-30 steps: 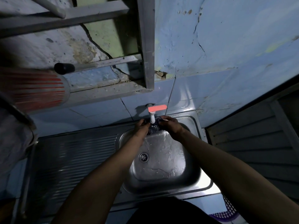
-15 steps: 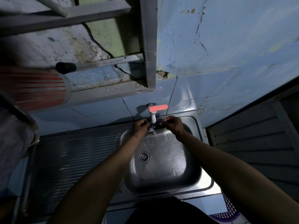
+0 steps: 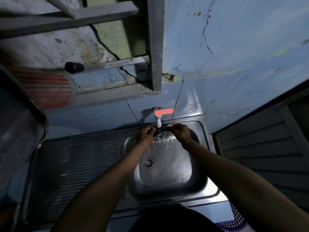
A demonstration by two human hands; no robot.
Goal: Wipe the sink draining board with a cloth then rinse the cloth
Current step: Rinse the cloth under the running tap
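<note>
A dark wet cloth point(image 3: 162, 131) is stretched between my two hands under the white tap point(image 3: 158, 122) with its red handle point(image 3: 163, 112). My left hand point(image 3: 146, 134) pinches its left end and my right hand point(image 3: 181, 132) pinches its right end. Water runs from the tap over the cloth and splashes into the steel sink basin point(image 3: 167, 171). The ribbed draining board point(image 3: 78, 171) lies to the left of the basin, with nothing on it.
The drain point(image 3: 148, 162) sits at the basin's left. A metal rack frame point(image 3: 155, 47) hangs on the cracked blue wall above. A red-striped cup point(image 3: 50, 91) and a grey tub point(image 3: 18, 131) stand at left. A slatted panel point(image 3: 260, 151) and a purple basket point(image 3: 234, 221) are at right.
The cloth was bunched between my hands under the tap; my hands have moved apart and drawn it out flat in the running water.
</note>
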